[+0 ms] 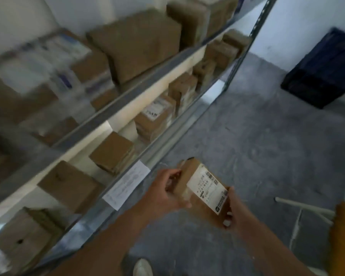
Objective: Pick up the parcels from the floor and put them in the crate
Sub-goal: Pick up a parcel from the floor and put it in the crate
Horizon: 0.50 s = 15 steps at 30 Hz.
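A small brown cardboard parcel with a white printed label (204, 189) is being held above the grey concrete floor (267, 148). The left hand (165, 194) is gripping its far end with curled fingers, while the right hand (236, 212) is wrapping its fingers round the near end. The dark blue plastic crate (323, 68) is sitting well apart by the white wall, and brown cardboard boxes (139, 44) are lining the metal shelving rack (127, 109) alongside.
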Available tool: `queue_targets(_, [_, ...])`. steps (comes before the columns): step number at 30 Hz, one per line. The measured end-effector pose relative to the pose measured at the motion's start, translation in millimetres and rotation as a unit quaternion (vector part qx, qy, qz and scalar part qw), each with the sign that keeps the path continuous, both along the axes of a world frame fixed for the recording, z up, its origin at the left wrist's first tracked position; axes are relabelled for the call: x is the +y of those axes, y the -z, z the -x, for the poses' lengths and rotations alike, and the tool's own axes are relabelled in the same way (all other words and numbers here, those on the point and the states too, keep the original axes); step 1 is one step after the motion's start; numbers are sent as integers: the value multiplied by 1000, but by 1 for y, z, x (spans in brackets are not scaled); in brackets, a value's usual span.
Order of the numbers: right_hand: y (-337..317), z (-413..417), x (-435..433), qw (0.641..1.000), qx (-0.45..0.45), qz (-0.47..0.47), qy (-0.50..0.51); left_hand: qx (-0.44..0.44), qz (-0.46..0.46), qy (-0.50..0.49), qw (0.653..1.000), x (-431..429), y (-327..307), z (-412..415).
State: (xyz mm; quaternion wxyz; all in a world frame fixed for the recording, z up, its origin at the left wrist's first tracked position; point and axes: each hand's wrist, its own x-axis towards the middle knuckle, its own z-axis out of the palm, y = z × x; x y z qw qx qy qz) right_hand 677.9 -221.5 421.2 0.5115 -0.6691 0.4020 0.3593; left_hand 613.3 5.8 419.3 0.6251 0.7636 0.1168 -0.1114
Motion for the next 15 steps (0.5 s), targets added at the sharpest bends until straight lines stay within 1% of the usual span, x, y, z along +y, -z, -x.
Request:
queue_targets(3, [-77, -9, 23, 997, -34, -73, -7, -70, -58, -40, 995, 19, -88, 10])
queue_targets(5, [-118, -7, 37, 993, -40, -112, -26, -97, -67, -83, 990, 25, -140, 27])
queue_targets(7, [-153, 1, 47, 988, -49, -131, -62, -129, -77, -130, 980, 24, -184, 46])
queue_targets(9, [-180, 16, 58, 980, -69, -155, -104, -158, -94, -173, 968, 17, -219, 66])
queue_targets(11, [-199, 38, 64, 968, -97, -195, -123, -175, -97, -228, 953, 2, -249, 86])
queue_targets(13, [-208, 58, 66, 951, -115, -247, -143, -200, -102, -285, 932, -13, -270, 106])
queue_targets(15, [-221, 78, 64, 935, -125, -274, -190, -221, -115, -337, 908, -27, -283, 128])
